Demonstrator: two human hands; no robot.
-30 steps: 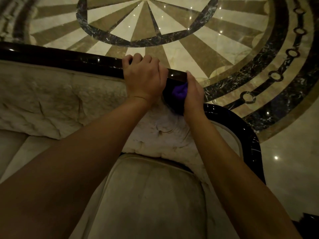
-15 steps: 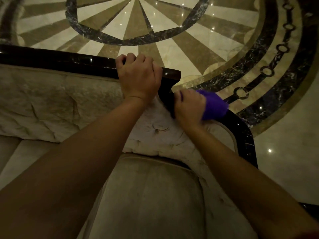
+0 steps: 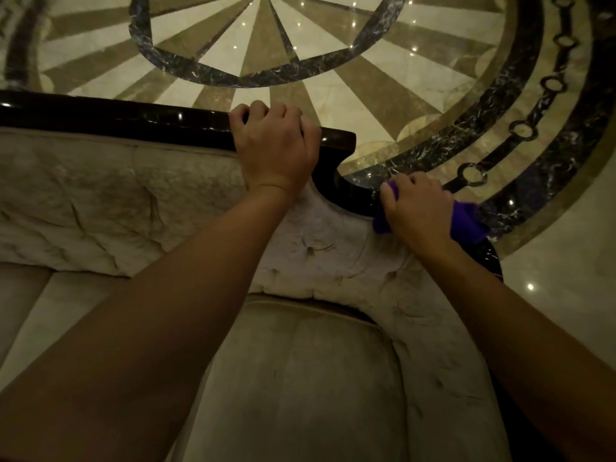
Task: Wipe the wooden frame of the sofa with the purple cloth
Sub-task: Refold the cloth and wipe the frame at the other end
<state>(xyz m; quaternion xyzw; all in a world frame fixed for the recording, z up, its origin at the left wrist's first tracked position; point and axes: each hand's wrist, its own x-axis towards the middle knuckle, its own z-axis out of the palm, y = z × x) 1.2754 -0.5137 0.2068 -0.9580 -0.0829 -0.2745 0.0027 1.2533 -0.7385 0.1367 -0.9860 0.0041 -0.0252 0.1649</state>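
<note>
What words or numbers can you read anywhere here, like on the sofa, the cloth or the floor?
None: no words, numbers, labels or signs can be read in this picture.
The purple cloth under the right hand is plain.
The dark wooden frame, gripped by the left hand, shows only shine.
The marble floor has patterns, not letters.

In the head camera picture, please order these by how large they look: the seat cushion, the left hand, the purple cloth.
1. Seat cushion
2. Left hand
3. Purple cloth, mostly hidden under the right hand, so its true size is unsure.
</note>
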